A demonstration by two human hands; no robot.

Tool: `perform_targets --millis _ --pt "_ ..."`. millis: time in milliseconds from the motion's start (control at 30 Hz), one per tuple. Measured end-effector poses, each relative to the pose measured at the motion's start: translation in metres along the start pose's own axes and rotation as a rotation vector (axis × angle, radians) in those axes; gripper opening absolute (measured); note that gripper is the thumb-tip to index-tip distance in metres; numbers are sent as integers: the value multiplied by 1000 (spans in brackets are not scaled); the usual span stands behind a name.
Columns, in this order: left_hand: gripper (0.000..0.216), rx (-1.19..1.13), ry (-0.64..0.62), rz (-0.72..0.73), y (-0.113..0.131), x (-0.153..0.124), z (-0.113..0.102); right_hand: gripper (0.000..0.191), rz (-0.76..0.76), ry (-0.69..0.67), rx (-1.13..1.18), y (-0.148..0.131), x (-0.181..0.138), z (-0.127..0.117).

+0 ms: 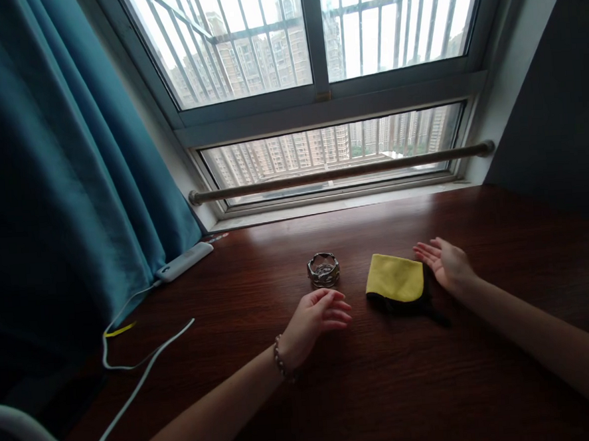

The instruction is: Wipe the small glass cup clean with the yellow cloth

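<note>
On the dark wooden table, a round silver openwork metal ring-shaped piece (323,270) stands just beyond my left hand (317,322). That hand holds nothing; its fingers are loosely bent and point right, and a beaded bracelet circles the wrist. Right of the metal piece lies a folded yellow cloth (396,278) with a black edge and underside. My right hand (445,263) is beside the cloth's right edge, palm turned partly up, fingers stretched out and apart from the cloth. Nothing is in it.
A white power strip (184,261) lies at the table's back left by the blue curtain (117,178). White cables (144,373) run along the left side. A rail (341,174) crosses in front of the barred window behind the table (374,388).
</note>
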State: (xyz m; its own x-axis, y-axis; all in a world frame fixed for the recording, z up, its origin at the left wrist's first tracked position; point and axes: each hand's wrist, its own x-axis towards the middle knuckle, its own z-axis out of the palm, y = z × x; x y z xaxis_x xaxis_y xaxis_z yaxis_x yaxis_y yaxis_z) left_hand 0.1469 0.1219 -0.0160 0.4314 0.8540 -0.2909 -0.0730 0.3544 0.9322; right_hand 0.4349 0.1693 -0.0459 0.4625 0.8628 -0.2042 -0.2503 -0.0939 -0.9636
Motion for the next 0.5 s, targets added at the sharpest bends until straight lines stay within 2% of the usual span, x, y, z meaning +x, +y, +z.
perform_targets --millis 33,100,167,233,333,400,500 --pt "30 14 23 -1 0 5 -5 21 -43 45 -39 -4 11 -5" --pt "27 36 70 -3 2 15 -15 33 -166 42 -196 -11 25 -14" --pt "23 49 130 8 4 22 -23 41 -299 -26 -453 -12 30 -21" --pt "20 55 182 51 7 21 -23 41 -409 -106 -725 -9 30 -25" --pt "26 65 141 171 16 4 -10 35 -527 -204 -1008 2 26 -26" --pt "34 74 90 235 26 -14 1 28 -587 -228 -1116 9 24 -25" --pt "40 71 104 269 46 -46 6 21 -666 -218 -1213 15 23 -23"
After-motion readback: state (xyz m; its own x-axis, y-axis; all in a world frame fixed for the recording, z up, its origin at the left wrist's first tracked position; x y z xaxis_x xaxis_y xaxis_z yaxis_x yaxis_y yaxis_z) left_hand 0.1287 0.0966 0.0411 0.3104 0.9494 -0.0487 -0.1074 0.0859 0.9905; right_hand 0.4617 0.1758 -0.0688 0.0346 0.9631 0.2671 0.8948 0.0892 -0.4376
